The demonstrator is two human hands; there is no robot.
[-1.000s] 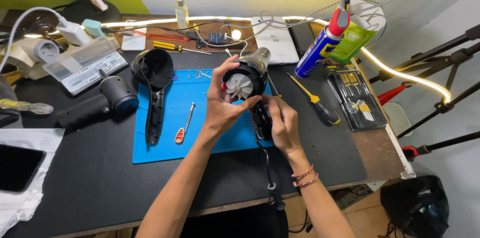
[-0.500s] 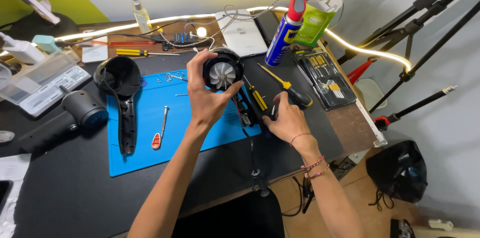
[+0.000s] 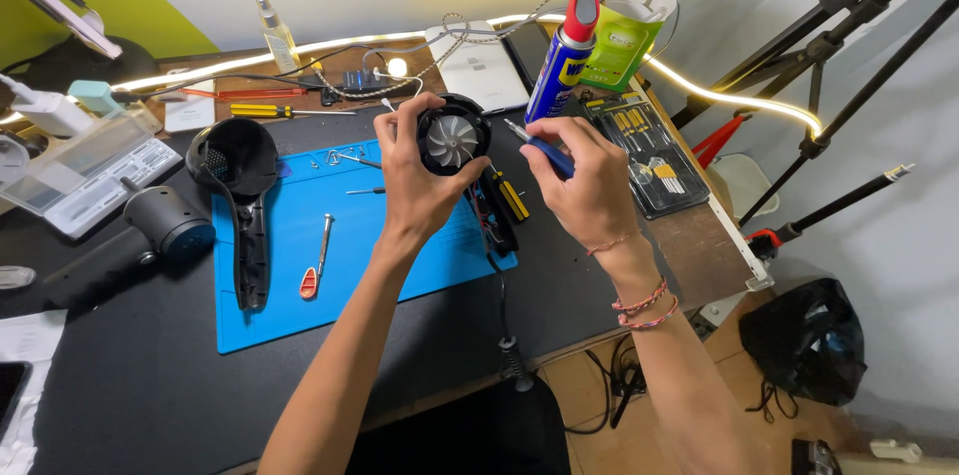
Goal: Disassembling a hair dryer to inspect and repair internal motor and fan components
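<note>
Gripped in the left hand (image 3: 415, 180) above the blue mat (image 3: 285, 305) — a round black fan housing (image 3: 453, 138), pale curved blades facing up, fingers curled round its rim. Closed in the right hand (image 3: 584, 180), a blue-handled screwdriver (image 3: 534, 140), metal tip aimed at the housing edge. Lying on the mat's smooth rubber: black dryer shell (image 3: 240, 200), red-handled screwdriver (image 3: 315, 265). Open room toward the near table edge.

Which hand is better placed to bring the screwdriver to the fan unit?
Right. The right hand already holds the blue-handled screwdriver, tip pointing at the round black fan unit with white blades, which the left hand grips and steadies above the blue work mat.
</note>
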